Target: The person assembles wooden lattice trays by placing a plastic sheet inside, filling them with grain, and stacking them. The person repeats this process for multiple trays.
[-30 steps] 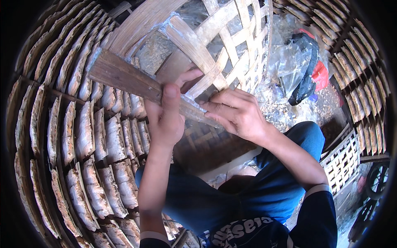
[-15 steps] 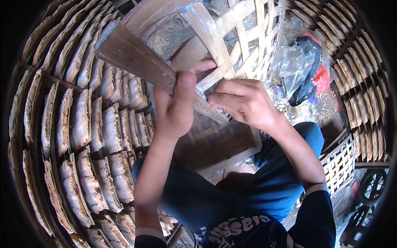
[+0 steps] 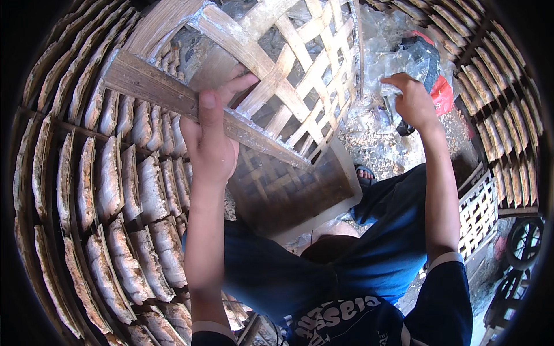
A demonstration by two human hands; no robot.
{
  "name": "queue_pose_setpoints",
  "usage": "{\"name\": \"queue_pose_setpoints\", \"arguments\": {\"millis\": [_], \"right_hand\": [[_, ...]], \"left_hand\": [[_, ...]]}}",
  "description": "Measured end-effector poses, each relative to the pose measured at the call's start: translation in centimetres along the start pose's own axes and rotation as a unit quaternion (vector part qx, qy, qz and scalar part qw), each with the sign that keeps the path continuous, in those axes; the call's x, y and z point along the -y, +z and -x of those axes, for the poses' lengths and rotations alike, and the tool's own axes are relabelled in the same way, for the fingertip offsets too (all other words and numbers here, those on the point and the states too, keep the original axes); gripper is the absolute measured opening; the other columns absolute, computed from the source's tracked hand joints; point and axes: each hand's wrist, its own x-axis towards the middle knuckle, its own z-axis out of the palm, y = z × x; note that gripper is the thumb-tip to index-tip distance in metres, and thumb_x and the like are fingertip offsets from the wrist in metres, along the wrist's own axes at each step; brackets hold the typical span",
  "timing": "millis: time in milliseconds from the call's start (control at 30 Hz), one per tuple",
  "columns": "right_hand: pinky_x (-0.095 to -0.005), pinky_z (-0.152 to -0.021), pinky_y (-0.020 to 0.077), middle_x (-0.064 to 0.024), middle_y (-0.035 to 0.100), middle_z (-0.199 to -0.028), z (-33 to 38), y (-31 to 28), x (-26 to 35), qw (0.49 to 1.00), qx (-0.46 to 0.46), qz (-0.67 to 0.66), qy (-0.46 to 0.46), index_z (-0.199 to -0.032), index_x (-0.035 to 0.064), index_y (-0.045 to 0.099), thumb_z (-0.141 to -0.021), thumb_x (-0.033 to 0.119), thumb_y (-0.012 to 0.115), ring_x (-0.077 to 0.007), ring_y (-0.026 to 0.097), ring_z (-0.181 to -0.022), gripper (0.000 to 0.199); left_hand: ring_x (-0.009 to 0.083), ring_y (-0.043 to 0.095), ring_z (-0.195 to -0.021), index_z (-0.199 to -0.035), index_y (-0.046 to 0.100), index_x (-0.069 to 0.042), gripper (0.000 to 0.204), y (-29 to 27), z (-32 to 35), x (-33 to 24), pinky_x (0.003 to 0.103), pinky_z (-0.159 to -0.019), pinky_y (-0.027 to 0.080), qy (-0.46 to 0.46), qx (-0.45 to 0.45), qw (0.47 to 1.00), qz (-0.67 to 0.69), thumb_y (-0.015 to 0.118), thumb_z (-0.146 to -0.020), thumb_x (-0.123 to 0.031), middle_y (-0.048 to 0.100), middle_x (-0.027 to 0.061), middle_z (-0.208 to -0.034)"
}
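A woven bamboo tray (image 3: 231, 43) with a flat wooden edge strip is raised and tilted in front of me. My left hand (image 3: 210, 130) is closed round that strip, thumb on the near face and fingers reaching behind through the open corner. My right hand (image 3: 416, 102) is off the tray, over crumpled clear plastic (image 3: 381, 63) at the right. Its index finger stretches out leftward while the other fingers curl; nothing shows in it. Below the tray lies a pale-rimmed, brownish translucent panel (image 3: 288, 199) with a woven pattern showing.
Rows of slats carrying pale, flaky pieces (image 3: 109, 179) curve along my left; similar rows (image 3: 490, 104) stand at the right. A red and black bag (image 3: 441, 95) lies among the plastic. Another woven panel (image 3: 478, 216) leans at the right, near a small wheel (image 3: 524, 243).
My right hand has let go of the tray's lower edge and moved right, over the plastic. The tray, still in my left hand, has shifted left in view.
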Motion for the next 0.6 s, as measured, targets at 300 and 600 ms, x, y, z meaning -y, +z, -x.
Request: {"name": "queue_pose_setpoints", "arguments": {"millis": [300, 600], "right_hand": [[-0.0322, -0.063, 0.0532, -0.0106, 0.076, -0.091, 1.5, 1.5, 10.5, 0.918, 0.071, -0.367, -0.134, -0.11, 0.008, 0.076, -0.088, 0.015, 0.079, -0.0164, 0.07, -0.074, 0.023], [-0.0251, -0.056, 0.0489, -0.0052, 0.067, -0.095, 4.3, 3.2, 17.8, 0.861, 0.003, -0.498, -0.106, -0.107, 0.0038, 0.075, -0.084, 0.004, 0.081, -0.0103, 0.06, -0.064, 0.023]], "left_hand": [[0.0255, 0.06, -0.122, -0.114, 0.068, 0.014, 0.063, 1.3, 0.1, -0.3, 0.04, -0.106, 0.047, -0.003, 0.002, 1.0, -0.012, 0.044, -0.11, -0.044, 0.063, 0.0225, -0.132], [0.0252, 0.062, -0.118, -0.115, 0.067, 0.015, 0.063, 0.8, 0.4, 0.0, 0.038, -0.103, 0.049, 0.037, 0.023, 0.999, -0.027, 0.045, -0.109, -0.044, 0.066, 0.0237, -0.126]]}}
